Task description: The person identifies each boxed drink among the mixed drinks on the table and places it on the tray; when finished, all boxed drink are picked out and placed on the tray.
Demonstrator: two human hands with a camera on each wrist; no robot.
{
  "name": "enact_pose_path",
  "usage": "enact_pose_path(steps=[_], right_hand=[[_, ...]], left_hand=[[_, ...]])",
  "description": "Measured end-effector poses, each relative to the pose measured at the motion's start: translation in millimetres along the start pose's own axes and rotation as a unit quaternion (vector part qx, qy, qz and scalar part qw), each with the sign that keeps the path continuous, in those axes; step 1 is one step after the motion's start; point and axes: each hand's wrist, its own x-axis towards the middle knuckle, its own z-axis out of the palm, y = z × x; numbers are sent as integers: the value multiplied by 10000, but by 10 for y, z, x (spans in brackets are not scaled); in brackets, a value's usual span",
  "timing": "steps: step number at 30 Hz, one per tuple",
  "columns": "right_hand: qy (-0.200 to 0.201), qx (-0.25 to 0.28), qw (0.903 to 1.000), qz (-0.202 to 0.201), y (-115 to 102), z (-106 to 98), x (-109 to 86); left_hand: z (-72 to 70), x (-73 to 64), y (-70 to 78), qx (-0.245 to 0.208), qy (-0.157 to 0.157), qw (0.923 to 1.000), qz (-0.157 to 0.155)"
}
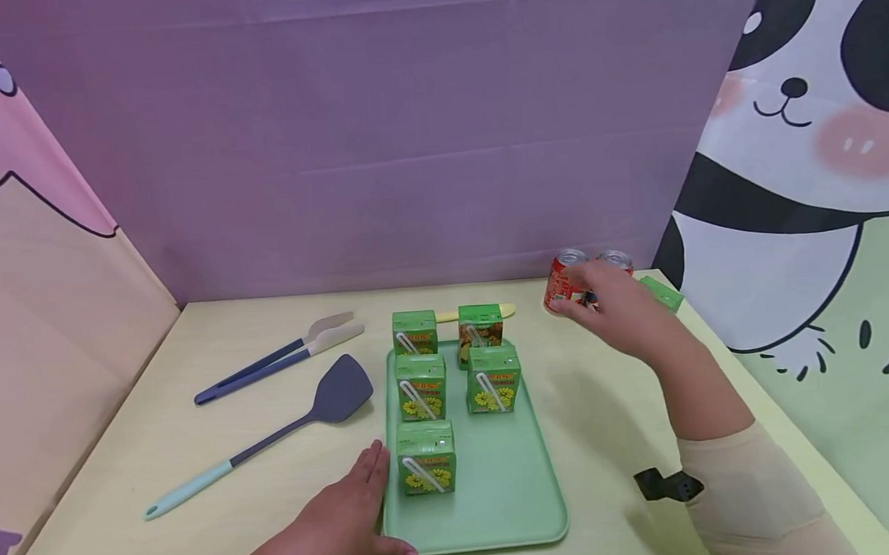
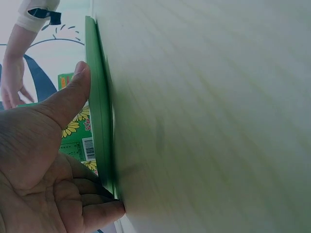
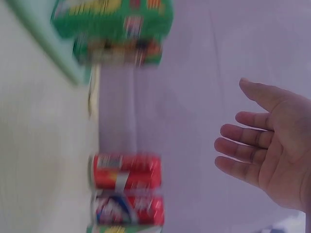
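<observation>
My left hand (image 1: 337,510) rests at the near left corner of a green tray (image 1: 499,480), fingers along its side and thumb at its front edge. In the left wrist view, the thumb (image 2: 73,94) lies against the tray rim (image 2: 98,97). Several green drink cartons (image 1: 427,466) with straws stand in two columns on the tray, their flower prints facing me. My right hand (image 1: 622,308) is in the air in front of two red drink cans (image 1: 560,288), partly covering them. Its fingers are spread and hold nothing in the right wrist view. Another green carton (image 1: 661,293) shows beside the cans, mostly hidden.
Left of the tray lie a dark turner (image 1: 341,391) with a pale blue handle and a pair of blue tongs (image 1: 271,373) with beige tips. Behind the cartons is a yellow utensil (image 1: 506,310). A purple backdrop (image 1: 410,148) closes off the table's far edge.
</observation>
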Motion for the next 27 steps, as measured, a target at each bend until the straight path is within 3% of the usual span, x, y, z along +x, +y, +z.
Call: enact_pose_path(steps=[8,17,27], right_hand=[[106,-205,9959,869,667,-30,75],[419,-223,9836,1741,1240,96,41],[-31,132,9716,2362,1649,273,-20]], left_hand=[[-4,-5,0,7,-26,10000,-63],[7,3,0,48,-13,10000,-67],[-8,-16,13,57,-25,9999,-96]])
